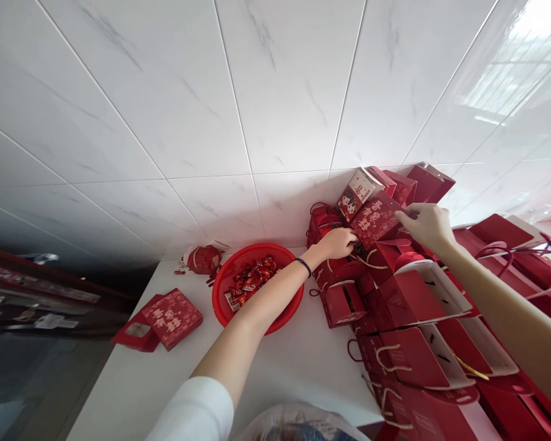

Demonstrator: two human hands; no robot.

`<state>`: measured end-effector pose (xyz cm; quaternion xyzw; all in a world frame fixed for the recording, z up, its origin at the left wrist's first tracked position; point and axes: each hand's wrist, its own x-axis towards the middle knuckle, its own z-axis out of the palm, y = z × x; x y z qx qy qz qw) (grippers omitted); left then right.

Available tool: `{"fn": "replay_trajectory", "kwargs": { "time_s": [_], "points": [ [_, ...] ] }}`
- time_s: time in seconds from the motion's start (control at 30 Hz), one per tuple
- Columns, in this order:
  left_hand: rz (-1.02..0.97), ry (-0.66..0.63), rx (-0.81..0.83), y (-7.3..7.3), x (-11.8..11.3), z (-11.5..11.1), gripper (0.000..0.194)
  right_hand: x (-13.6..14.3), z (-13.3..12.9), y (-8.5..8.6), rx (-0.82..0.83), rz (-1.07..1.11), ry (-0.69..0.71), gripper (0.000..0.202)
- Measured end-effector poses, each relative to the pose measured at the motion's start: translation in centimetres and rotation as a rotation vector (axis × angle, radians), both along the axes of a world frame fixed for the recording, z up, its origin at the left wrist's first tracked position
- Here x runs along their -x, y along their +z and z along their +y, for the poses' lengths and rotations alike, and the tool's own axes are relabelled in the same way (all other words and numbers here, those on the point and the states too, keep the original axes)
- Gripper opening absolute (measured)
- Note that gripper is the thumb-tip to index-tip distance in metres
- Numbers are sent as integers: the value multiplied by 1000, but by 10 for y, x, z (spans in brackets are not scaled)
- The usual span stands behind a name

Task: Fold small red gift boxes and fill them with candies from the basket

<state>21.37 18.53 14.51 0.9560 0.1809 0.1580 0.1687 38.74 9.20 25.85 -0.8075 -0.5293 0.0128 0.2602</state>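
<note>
My right hand (pixel 428 224) pinches the upper right edge of a red gift box (pixel 375 219) with pale lettering, tilted among the other boxes near the wall. Close below that box, my left hand (pixel 336 244) reaches in with its fingers bent together. Its fingertips are at a dark spot by the box's lower corner, and what they hold, if anything, is hidden. Behind the lettered box leans a white and red box (pixel 357 195) with a cartoon figure. Red boxes with cord handles (pixel 346 303) crowd around and below both hands.
A red plastic basket (pixel 220 306) of wrapped sweets (pixel 252 278) stands under my left forearm. To its left lie a lettered red box (pixel 173 318), a red box with a window (pixel 138 331) and a red pouch (pixel 203 260). A tiled wall (pixel 294 92) borders the white table (pixel 119 392).
</note>
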Motion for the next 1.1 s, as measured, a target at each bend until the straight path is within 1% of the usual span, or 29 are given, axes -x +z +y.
{"fn": "replay_trajectory", "kwargs": {
  "time_s": [0.1, 0.17, 0.27, 0.37, 0.47, 0.57, 0.7, 0.73, 0.8, 0.9, 0.97, 1.03, 1.1],
  "points": [
    [-116, 22, 39, -3, 11, -5, 33, -1, 1, -7, 25, -39, 67, 25],
    [-231, 45, 80, -7, 22, -10, 32, 1, 1, -9, 60, -59, 91, 27],
    [-392, 94, 165, -13, 43, -21, 28, 6, 1, -4, 118, -64, 84, 30],
    [-497, 149, 242, -17, 69, -34, 25, 8, -1, 6, 129, -61, 46, 26],
    [-542, 200, 295, -20, 93, -49, 23, 9, -1, 13, 105, -127, 5, 25],
    [-546, 254, 352, -22, 112, -62, 24, 10, 0, 9, 166, -153, 22, 27],
    [-546, 356, 431, -27, 127, -81, 24, 13, 2, -1, 276, -145, 29, 32],
    [-545, 380, 448, -29, 130, -85, 24, 13, 2, -1, 278, -141, 19, 31],
    [-540, 415, 469, -31, 135, -92, 22, 13, 1, 5, 255, -118, -2, 28],
    [-522, 408, 451, -29, 136, -95, 23, 9, -4, 23, 185, -66, -64, 25],
    [-494, 355, 400, -23, 127, -89, 25, 5, -8, 36, 140, -37, -119, 24],
    [-446, 282, 328, -15, 106, -75, 28, 1, -10, 44, 99, -13, -154, 24],
    [-358, 208, 268, -5, 75, -56, 33, -2, -10, 45, 78, 25, -157, 23]
  ]
}}
